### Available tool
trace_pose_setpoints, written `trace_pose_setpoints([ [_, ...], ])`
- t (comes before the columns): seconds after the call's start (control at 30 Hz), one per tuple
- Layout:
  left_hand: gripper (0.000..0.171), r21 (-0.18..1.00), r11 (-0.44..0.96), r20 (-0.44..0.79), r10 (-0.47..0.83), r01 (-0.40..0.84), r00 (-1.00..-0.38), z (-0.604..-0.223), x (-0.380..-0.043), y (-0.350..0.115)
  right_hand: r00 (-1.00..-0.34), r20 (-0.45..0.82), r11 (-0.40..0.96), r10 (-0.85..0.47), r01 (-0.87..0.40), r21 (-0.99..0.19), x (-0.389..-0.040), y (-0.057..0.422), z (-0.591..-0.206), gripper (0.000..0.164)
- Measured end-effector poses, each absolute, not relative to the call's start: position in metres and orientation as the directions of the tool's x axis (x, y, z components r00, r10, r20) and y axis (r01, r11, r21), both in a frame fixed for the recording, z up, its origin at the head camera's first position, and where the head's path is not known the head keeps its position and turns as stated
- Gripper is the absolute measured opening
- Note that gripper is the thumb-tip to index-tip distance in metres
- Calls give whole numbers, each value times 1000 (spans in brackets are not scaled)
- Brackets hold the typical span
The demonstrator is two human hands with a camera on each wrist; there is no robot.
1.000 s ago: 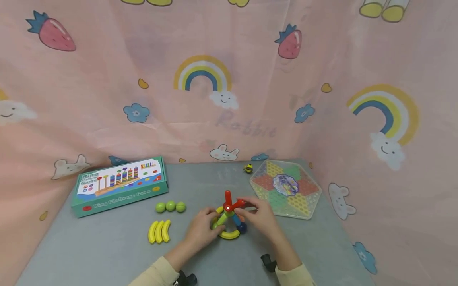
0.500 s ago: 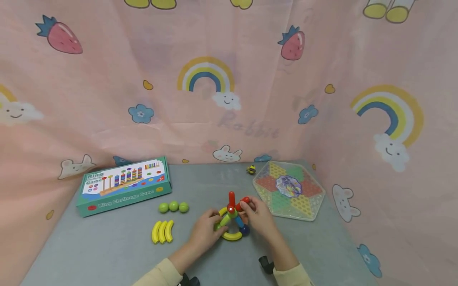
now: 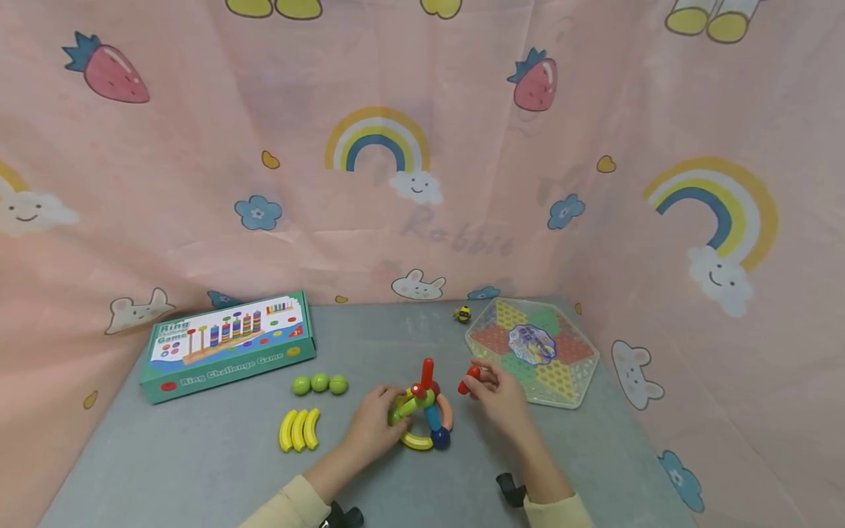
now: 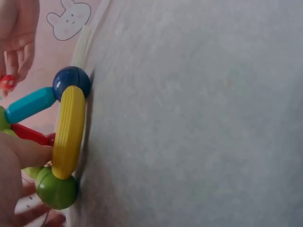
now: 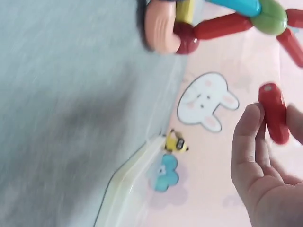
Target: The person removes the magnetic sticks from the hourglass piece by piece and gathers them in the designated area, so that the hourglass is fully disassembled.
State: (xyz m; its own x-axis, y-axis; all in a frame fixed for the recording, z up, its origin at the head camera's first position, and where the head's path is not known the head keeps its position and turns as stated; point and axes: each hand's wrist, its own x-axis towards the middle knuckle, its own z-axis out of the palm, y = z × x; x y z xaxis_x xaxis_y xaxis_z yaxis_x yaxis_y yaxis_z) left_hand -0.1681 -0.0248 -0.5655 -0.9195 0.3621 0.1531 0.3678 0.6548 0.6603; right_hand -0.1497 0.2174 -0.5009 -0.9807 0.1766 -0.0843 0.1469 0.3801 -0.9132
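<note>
My left hand (image 3: 372, 424) holds the left side of a small ball-and-rod building toy, its thumb by the green ball (image 4: 56, 188). A curved yellow piece (image 4: 70, 132) joins that ball to a dark blue ball (image 4: 72, 81) along the base. A light blue rod (image 3: 433, 418) and a dark red one slope up to the upper green ball (image 5: 270, 16), from which more red rods stick out. Right of the toy, my right hand (image 3: 505, 400) pinches a loose short red rod (image 5: 274, 113) between thumb and fingers, apart from the structure.
Left of the toy lie several green balls (image 3: 320, 381) and curved yellow pieces (image 3: 299, 430). A green game box (image 3: 231, 352) is at the back left. At the back right are a hexagonal game board (image 3: 571, 381) and a tiny bee figure (image 3: 463, 314).
My right hand has drawn rightward with the red rod, which has come away from the toy's top. The toy's top leans differently. My left hand keeps its hold.
</note>
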Motion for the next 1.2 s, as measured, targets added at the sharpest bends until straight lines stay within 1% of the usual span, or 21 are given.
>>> trace_pose_setpoints([
  [0.07, 45, 675, 672, 100, 326, 305, -940, -564, -168, -26, -976, -114, 398, 187, 181, -899, -148, 225, -501, 40],
  [0.17, 42, 691, 676, 57, 303, 256, -951, -562, -170, -28, -970, -149, 444, 193, 222, -868, -145, 237, -504, 34],
  [0.23, 36, 696, 667, 62, 314, 266, -947, -562, -172, -30, -971, -160, 483, 177, 227, -846, -142, 244, -508, 28],
  [0.33, 33, 692, 662, 75, 330, 287, -941, -562, -173, -33, -972, -185, 550, 144, 234, -802, -138, 252, -514, 23],
  [0.4, 34, 699, 658, 69, 328, 281, -942, -561, -173, -34, -967, -218, 572, 132, 254, -780, -136, 256, -519, 23],
  [0.57, 44, 710, 665, 47, 283, 232, -958, -562, -173, -35, -946, -295, 590, 134, 315, -744, -132, 260, -528, 25],
  [0.67, 42, 732, 649, 45, 258, 208, -965, -563, -174, -35, -945, -303, 606, 125, 314, -731, -130, 260, -529, 24],
  [0.8, 34, 768, 606, 63, 249, 206, -966, -563, -176, -37, -946, -303, 647, 111, 300, -701, -128, 256, -531, 21],
  [1.07, 30, 763, 600, 80, 285, 243, -955, -565, -181, -43, -939, -326, 687, 111, 310, -658, -128, 251, -532, 20],
  [1.13, 32, 763, 593, 87, 299, 257, -950, -567, -182, -46, -938, -330, 694, 109, 309, -650, -128, 252, -532, 22],
  [1.2, 38, 768, 589, 80, 303, 252, -950, -567, -181, -48, -941, -322, 699, 107, 301, -648, -128, 253, -532, 27],
])
